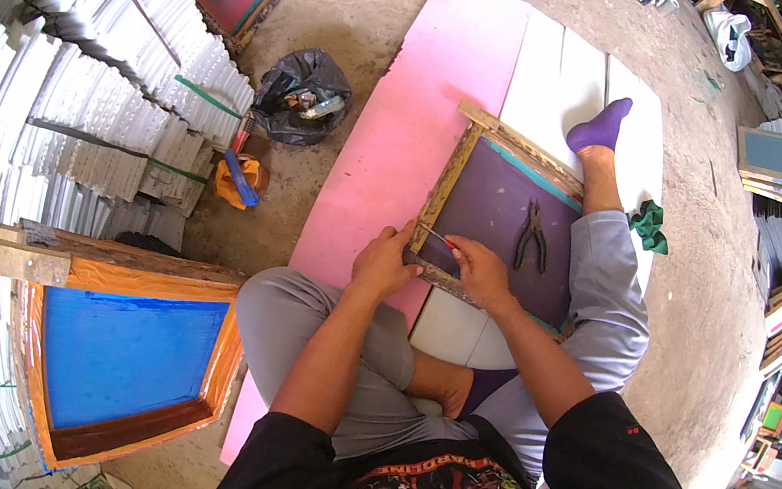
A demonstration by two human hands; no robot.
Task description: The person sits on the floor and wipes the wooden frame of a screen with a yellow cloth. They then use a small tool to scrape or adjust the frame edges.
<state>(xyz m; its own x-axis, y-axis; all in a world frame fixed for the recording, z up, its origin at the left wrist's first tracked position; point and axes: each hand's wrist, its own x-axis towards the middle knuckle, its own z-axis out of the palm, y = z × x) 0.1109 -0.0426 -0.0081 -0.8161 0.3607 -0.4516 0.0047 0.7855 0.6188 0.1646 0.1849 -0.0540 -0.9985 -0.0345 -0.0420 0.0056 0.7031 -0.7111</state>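
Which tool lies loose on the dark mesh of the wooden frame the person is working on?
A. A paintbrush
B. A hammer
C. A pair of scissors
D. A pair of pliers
D. A pair of pliers lies on the dark mesh of the wooden frame, just right of the right hand; neither hand touches it.

a dark purple screen (498, 218) with a teal edge sits in a worn yellowish wooden frame (448, 185); pink and white boards (395, 133) lie beneath; purple sock (601, 127), grey trousers (322, 326), a blue screen (120, 356) in an orange frame, a green cloth (649, 226)
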